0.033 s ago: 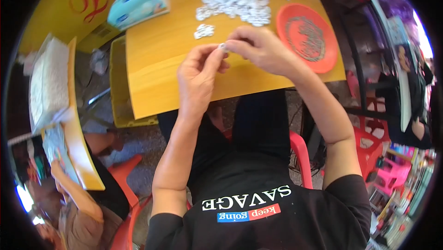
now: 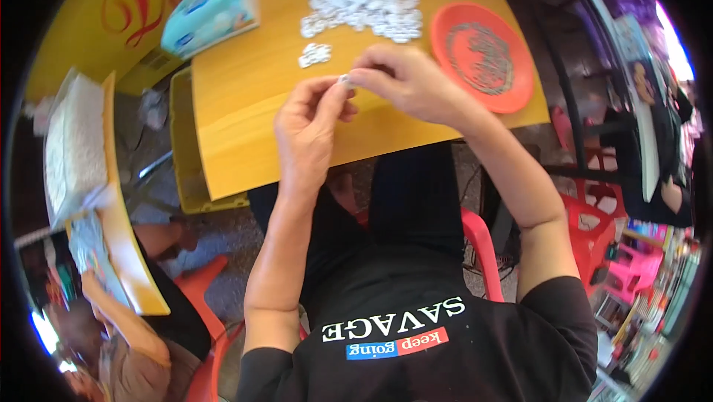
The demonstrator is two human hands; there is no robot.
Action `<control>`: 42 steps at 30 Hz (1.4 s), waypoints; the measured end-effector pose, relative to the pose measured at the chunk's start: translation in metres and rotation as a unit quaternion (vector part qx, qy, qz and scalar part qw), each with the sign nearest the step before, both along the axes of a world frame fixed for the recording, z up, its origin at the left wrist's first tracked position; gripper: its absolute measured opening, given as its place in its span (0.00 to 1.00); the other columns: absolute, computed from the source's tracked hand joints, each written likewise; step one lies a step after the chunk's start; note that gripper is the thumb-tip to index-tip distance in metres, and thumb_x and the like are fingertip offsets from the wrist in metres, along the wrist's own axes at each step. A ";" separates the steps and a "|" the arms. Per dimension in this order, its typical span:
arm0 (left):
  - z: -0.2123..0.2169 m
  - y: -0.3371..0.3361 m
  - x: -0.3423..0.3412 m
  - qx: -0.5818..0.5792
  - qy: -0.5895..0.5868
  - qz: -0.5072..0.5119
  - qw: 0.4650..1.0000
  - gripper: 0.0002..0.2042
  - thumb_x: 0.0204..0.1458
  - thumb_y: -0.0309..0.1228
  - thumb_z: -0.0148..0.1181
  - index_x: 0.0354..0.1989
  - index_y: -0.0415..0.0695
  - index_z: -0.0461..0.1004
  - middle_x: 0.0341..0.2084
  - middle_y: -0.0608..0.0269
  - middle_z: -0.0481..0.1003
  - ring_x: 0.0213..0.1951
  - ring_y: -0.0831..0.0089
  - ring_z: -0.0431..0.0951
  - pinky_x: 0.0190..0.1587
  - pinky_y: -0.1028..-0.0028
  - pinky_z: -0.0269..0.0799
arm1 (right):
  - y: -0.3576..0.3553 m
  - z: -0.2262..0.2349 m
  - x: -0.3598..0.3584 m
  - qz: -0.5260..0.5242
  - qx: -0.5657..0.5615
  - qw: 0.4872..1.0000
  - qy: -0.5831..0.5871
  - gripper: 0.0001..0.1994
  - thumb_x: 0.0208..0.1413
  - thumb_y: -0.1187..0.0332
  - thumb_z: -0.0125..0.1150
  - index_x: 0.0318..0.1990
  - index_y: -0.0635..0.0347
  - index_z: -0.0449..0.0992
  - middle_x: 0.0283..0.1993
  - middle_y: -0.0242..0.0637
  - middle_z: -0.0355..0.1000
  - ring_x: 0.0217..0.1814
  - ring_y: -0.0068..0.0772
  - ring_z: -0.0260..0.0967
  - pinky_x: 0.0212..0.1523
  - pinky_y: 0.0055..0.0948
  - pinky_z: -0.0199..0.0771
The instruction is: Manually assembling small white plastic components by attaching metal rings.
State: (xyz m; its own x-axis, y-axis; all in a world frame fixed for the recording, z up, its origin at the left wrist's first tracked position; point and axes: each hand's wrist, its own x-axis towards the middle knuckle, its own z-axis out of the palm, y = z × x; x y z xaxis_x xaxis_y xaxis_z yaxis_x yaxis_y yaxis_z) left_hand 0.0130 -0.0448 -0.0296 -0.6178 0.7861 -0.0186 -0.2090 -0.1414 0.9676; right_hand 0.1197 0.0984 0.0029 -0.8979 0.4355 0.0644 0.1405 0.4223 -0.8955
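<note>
My left hand [image 2: 308, 123] and my right hand [image 2: 408, 83] meet fingertip to fingertip above the yellow wooden table [image 2: 245, 127]. Together they pinch a small white piece [image 2: 344, 79]. Just beyond the hands lies a big heap of similar white pieces [image 2: 364, 1], and a small cluster of them [image 2: 315, 54] sits apart to its left. To the right of my right hand stands a round red plate [image 2: 512, 90] holding a layer of small dark bits.
A light blue tissue pack [image 2: 212, 12] lies at the table's far left. A yellow crate [image 2: 182, 142] stands under the left edge. I sit on a red plastic chair [image 2: 483, 242]. Another person [image 2: 126, 350] works at a neighbouring table [image 2: 122, 253] on the lower left.
</note>
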 end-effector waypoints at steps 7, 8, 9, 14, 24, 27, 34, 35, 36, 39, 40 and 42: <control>-0.005 0.000 0.008 -0.013 -0.035 -0.038 0.999 0.06 0.60 0.26 0.58 0.41 0.37 0.74 0.32 0.62 0.77 0.31 0.78 0.76 0.38 0.79 0.72 | -0.008 -0.002 0.027 -0.057 0.115 0.990 0.057 0.09 0.56 0.69 0.63 0.36 0.68 0.76 0.29 0.42 0.73 0.29 0.32 0.71 0.32 0.28 0.70; -0.007 -0.001 0.007 -0.013 -0.029 -0.042 0.999 0.06 0.60 0.26 0.58 0.41 0.37 0.73 0.32 0.62 0.76 0.31 0.78 0.75 0.38 0.79 0.71 | -0.006 0.000 0.033 -0.053 0.138 0.986 0.074 0.08 0.56 0.70 0.64 0.35 0.68 0.76 0.30 0.41 0.73 0.29 0.32 0.71 0.32 0.28 0.70; -0.008 -0.002 0.007 -0.013 -0.030 -0.046 0.998 0.06 0.60 0.26 0.58 0.41 0.37 0.73 0.32 0.62 0.76 0.31 0.78 0.75 0.38 0.79 0.71 | 0.001 0.005 0.040 -0.065 0.124 0.988 0.061 0.09 0.56 0.68 0.62 0.36 0.67 0.78 0.34 0.45 0.75 0.35 0.39 0.75 0.37 0.33 0.73; -0.010 -0.002 0.005 0.010 -0.032 -0.049 0.998 0.06 0.60 0.26 0.58 0.42 0.36 0.73 0.33 0.60 0.77 0.31 0.77 0.75 0.39 0.79 0.71 | 0.068 0.015 0.094 -0.166 0.154 0.974 0.017 0.08 0.55 0.69 0.64 0.38 0.63 0.79 0.34 0.39 0.76 0.34 0.29 0.74 0.36 0.27 0.74; -0.009 -0.001 0.006 0.007 -0.002 -0.047 0.999 0.06 0.59 0.25 0.58 0.42 0.36 0.73 0.33 0.60 0.77 0.32 0.77 0.76 0.39 0.78 0.71 | 0.102 0.005 0.145 -0.169 0.316 0.928 -0.099 0.06 0.55 0.70 0.62 0.38 0.63 0.77 0.31 0.36 0.71 0.26 0.25 0.65 0.29 0.27 0.66; -0.011 -0.001 0.006 0.003 0.006 -0.049 0.999 0.06 0.60 0.25 0.58 0.42 0.36 0.73 0.33 0.60 0.77 0.32 0.77 0.76 0.39 0.78 0.71 | 0.102 0.001 0.141 -0.162 0.381 0.903 -0.116 0.06 0.55 0.69 0.62 0.37 0.62 0.77 0.31 0.39 0.71 0.29 0.36 0.69 0.33 0.32 0.69; -0.010 -0.001 0.008 -0.004 0.023 -0.050 0.998 0.06 0.60 0.25 0.58 0.42 0.36 0.73 0.33 0.60 0.77 0.32 0.77 0.76 0.39 0.78 0.71 | 0.101 0.004 0.130 -0.123 0.408 0.896 -0.125 0.07 0.54 0.68 0.62 0.37 0.60 0.77 0.34 0.40 0.72 0.37 0.44 0.72 0.39 0.38 0.71; -0.009 -0.001 0.008 -0.004 0.024 -0.051 0.998 0.06 0.60 0.25 0.58 0.42 0.36 0.73 0.33 0.60 0.77 0.32 0.77 0.76 0.39 0.78 0.71 | 0.101 0.004 0.129 -0.108 0.413 0.896 -0.125 0.07 0.53 0.68 0.62 0.37 0.60 0.78 0.34 0.39 0.72 0.37 0.44 0.72 0.39 0.38 0.72; -0.009 -0.001 0.008 -0.005 0.026 -0.052 0.998 0.06 0.60 0.25 0.58 0.42 0.36 0.73 0.33 0.60 0.77 0.32 0.77 0.76 0.39 0.78 0.71 | 0.102 0.003 0.128 -0.108 0.413 0.896 -0.125 0.07 0.53 0.68 0.62 0.37 0.60 0.78 0.34 0.39 0.72 0.37 0.44 0.72 0.39 0.38 0.72; -0.009 -0.001 0.008 -0.010 0.030 -0.051 0.998 0.07 0.60 0.26 0.58 0.42 0.36 0.73 0.33 0.60 0.77 0.32 0.77 0.76 0.40 0.78 0.71 | 0.105 0.001 0.124 -0.084 0.428 0.890 -0.134 0.07 0.53 0.68 0.62 0.36 0.61 0.78 0.35 0.39 0.73 0.38 0.45 0.72 0.39 0.38 0.72; -0.009 -0.001 0.008 -0.011 0.030 -0.050 0.998 0.07 0.60 0.26 0.58 0.42 0.36 0.73 0.33 0.60 0.77 0.32 0.77 0.76 0.40 0.78 0.71 | 0.106 0.001 0.122 -0.076 0.440 0.884 -0.140 0.07 0.53 0.68 0.61 0.36 0.61 0.77 0.35 0.39 0.73 0.38 0.45 0.72 0.39 0.38 0.72; -0.009 0.000 0.008 -0.009 0.027 -0.051 0.998 0.07 0.60 0.26 0.57 0.42 0.36 0.73 0.33 0.60 0.77 0.32 0.77 0.76 0.40 0.78 0.71 | 0.106 0.002 0.119 -0.067 0.451 0.878 -0.146 0.08 0.53 0.68 0.61 0.36 0.62 0.77 0.35 0.40 0.73 0.39 0.45 0.72 0.39 0.38 0.72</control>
